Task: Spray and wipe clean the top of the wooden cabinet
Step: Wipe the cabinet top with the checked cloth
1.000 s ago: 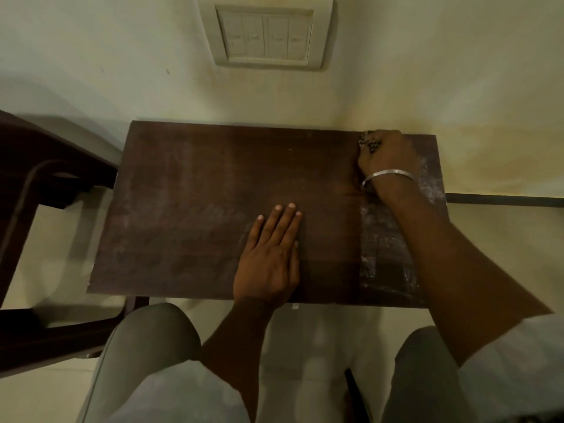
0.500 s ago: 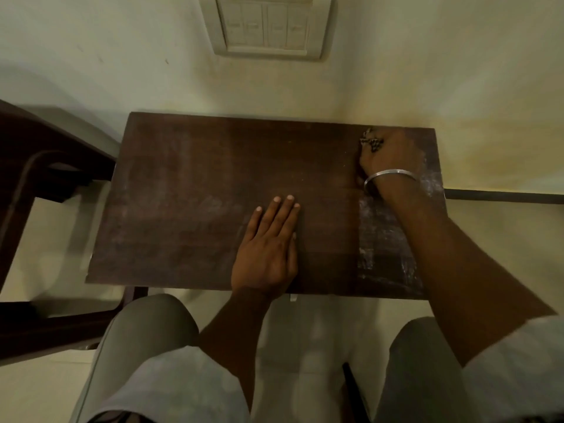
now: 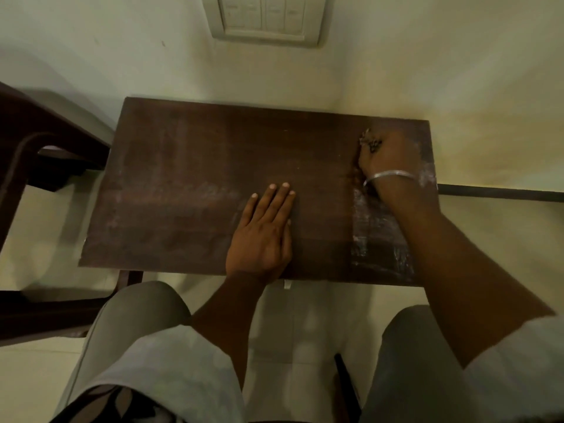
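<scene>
The dark wooden cabinet top (image 3: 189, 184) fills the middle of the head view, with pale smears across it and whitish streaks at its right end. My left hand (image 3: 265, 236) lies flat on the top near the front edge, fingers together and holding nothing. My right hand (image 3: 387, 157), with a silver bangle on the wrist, is closed over a small patterned cloth (image 3: 370, 142) pressed onto the back right part of the top. Only a crumpled tip of the cloth shows past my fingers. No spray bottle is in view.
A pale wall with a switch panel (image 3: 265, 19) rises right behind the cabinet. Dark wooden furniture (image 3: 36, 141) stands close on the left. My knees in grey trousers sit below the front edge, over a light floor. A dark strip (image 3: 500, 193) runs along the wall at right.
My right hand has slid the cloth slightly toward me from the back edge. My left hand has stayed flat in the same spot. The camera has tipped a little.
</scene>
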